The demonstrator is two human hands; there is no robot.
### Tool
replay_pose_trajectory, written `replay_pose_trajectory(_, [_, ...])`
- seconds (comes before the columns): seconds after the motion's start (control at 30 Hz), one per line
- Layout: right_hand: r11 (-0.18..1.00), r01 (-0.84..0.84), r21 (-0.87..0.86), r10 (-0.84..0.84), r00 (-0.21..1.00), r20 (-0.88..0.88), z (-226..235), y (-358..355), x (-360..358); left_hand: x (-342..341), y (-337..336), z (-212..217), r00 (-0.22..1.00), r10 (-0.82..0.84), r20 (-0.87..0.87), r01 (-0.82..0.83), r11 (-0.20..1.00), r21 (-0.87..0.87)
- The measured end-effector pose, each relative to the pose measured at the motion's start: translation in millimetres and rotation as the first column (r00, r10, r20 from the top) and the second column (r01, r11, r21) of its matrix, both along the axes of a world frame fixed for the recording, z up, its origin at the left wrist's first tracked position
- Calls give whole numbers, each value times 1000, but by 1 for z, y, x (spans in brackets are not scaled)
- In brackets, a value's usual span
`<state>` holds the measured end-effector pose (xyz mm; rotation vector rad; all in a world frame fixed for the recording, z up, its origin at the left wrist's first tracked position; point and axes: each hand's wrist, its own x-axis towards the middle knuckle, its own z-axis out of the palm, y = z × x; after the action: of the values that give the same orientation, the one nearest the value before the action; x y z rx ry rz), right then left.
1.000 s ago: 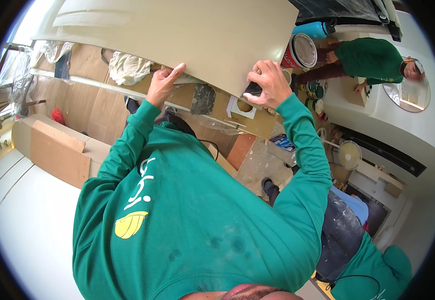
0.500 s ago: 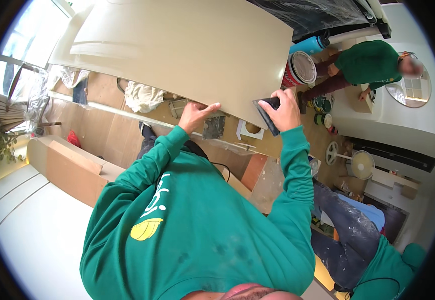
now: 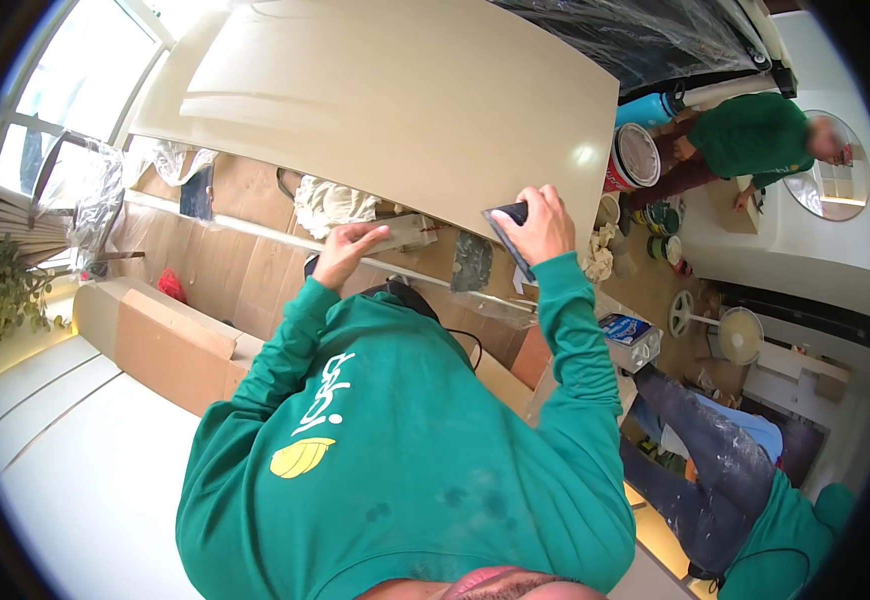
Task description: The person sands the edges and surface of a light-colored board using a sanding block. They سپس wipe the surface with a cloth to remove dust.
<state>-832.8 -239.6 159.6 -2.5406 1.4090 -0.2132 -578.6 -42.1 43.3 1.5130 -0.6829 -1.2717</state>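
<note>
The right hand (image 3: 545, 232) clasps a black block (image 3: 506, 238) by the edge of a beige panel (image 3: 385, 110), while the left hand (image 3: 343, 258) hangs loosely open, thumb outstretched

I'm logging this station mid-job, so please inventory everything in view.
glossy flat panel: 1, beige, top centre
straight-edged hand tool: 1, black, panel's near edge
crumpled cloth: 1, off-white, left of centre
round bucket: 1, red, upper right
cylindrical bottle: 1, blue, upper right
round tins: at least 2, mostly green, right
round pedestal fan: 1, cream, far right
round wall mirror: 1, pale, upper right
cardboard box: 1, brown, left
leafy plant: 1, green, far left
co-workers: 2, green tops, right side
Anything smaller: too unclear to count
long-sleeved fabric top: 1, green, bottom centre
left hand: 1, bare, below panel edge
right hand: 1, bare, holding the hand tool
</note>
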Motion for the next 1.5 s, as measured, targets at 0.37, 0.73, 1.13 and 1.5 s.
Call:
replay_pose_trajectory(0.37, [980,188,71,-183,981,-69,7,25,75,127,35,0,973,98,-208,-96,995,19])
replay_pose_trajectory(0.73, [974,222,38,-220,974,-49,-2,52,138,203,64,-8,980,89,-177,-82,996,44])
replay_pose_trajectory(1.13, [997,67,33,-67,998,8,-10,85,267,237,95,-22,973,130,-192,-120,991,62])
replay_pose_trajectory(1.5, [994,-77,74,75,997,24,-18,95,395,270,135,-31,929,267,-258,-263,963,49])
